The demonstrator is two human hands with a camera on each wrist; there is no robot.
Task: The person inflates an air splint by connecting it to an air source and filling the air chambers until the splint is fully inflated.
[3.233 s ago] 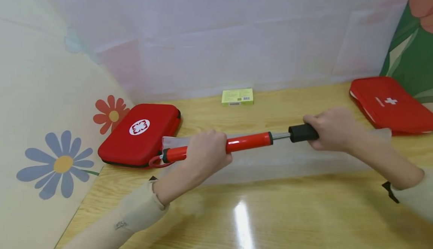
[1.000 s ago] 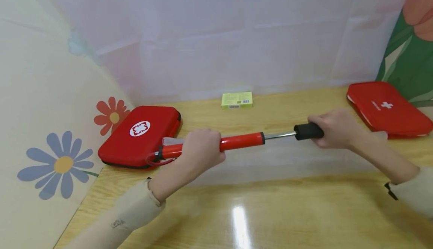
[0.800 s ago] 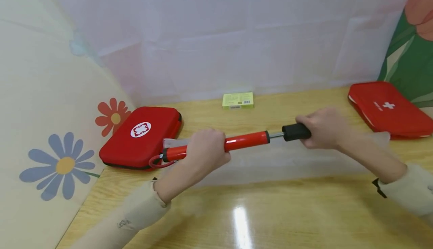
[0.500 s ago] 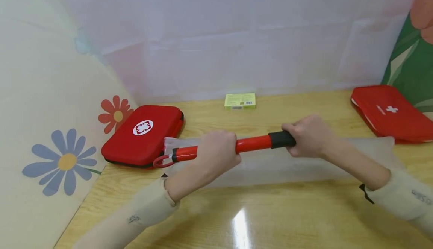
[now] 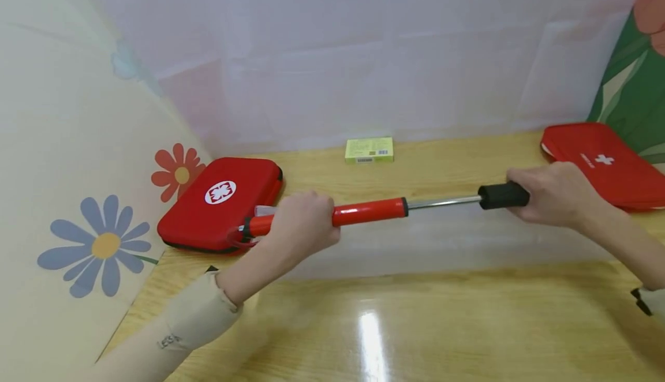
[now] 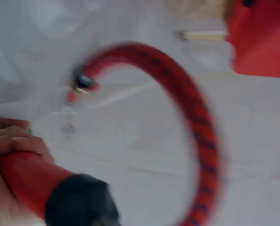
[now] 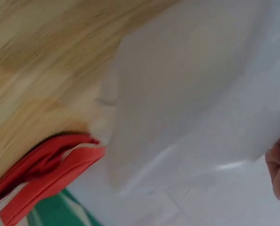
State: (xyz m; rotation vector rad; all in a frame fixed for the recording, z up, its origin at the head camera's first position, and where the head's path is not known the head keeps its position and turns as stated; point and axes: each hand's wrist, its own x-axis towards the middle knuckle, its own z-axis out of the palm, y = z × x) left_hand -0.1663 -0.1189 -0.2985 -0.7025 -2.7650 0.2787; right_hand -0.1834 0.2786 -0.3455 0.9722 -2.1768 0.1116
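A red hand pump [image 5: 370,212] is held almost level above the table, its metal rod drawn well out. My left hand [image 5: 303,220] grips the pump's barrel. At the other end, my right hand [image 5: 556,194] holds the black handle [image 5: 503,195]. A red and dark patterned hose [image 6: 203,136] loops large and blurred in the left wrist view, towards a small dark and brass-coloured fitting [image 6: 81,82] by some whitish plastic; whether the two are joined I cannot tell. Beneath the pump lies a long, translucent plastic piece [image 5: 441,249], which the right wrist view shows close up.
To the left sits a hard red case [image 5: 234,183] with a white emblem. A soft red first-aid pouch [image 5: 605,165] lies at the right. Near the back wall is a small yellow-green box [image 5: 369,150]. The wooden table [image 5: 441,318] reflects a light.
Half a second ago the handle was pushed against the barrel. My right hand has since pulled it out to the right, baring the rod, while my left hand and the barrel shifted slightly left.
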